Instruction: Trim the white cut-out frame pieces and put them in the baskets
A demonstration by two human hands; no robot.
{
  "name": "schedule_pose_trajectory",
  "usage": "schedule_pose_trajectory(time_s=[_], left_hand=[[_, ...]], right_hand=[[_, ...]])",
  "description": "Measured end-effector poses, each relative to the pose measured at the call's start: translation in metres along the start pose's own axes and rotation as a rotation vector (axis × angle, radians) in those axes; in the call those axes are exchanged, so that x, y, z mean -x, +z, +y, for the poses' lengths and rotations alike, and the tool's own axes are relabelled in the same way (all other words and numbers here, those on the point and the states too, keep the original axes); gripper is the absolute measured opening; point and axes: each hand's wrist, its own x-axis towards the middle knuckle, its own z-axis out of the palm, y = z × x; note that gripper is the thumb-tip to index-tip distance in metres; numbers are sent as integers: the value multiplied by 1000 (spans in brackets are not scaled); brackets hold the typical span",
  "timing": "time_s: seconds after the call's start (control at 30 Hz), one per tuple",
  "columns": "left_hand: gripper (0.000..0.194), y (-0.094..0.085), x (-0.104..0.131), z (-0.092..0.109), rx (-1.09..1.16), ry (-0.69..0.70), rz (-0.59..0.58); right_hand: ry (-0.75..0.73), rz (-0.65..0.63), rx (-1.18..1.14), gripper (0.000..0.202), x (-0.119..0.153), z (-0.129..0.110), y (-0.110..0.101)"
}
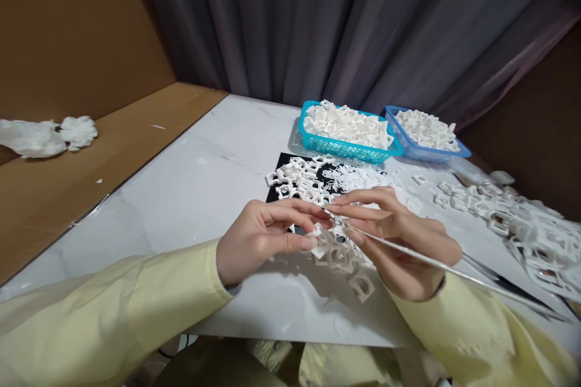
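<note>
My left hand [272,227] pinches a small white plastic piece [320,236] between thumb and fingers, above a pile of similar parts. Close beside it, the fingers of my right hand [399,230] are closed on a long thin metal rod [445,263]. The rod slants from the fingertips down to the right, past the wrist. Its near end meets the white piece, but the exact contact is hidden by my fingers. Under and behind my hands, loose white square parts with openings [299,178] and small white scraps [349,176] cover a black mat [285,158].
A teal basket [336,146] and a blue basket [417,154], both heaped with white parts, stand at the back. More white frame-like pieces [540,236] spread along the right side. Crumpled white plastic [36,138] lies on cardboard at left. A grey curtain [272,24] hangs behind.
</note>
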Motion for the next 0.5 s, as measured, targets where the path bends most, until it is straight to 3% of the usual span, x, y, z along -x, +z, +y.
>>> schedule_pose_trajectory(time_s=[0.5], left_hand=[[18,1,1,1,46,-9,16]], right_hand=[[-33,-77,-23,26,-2,-8,9]])
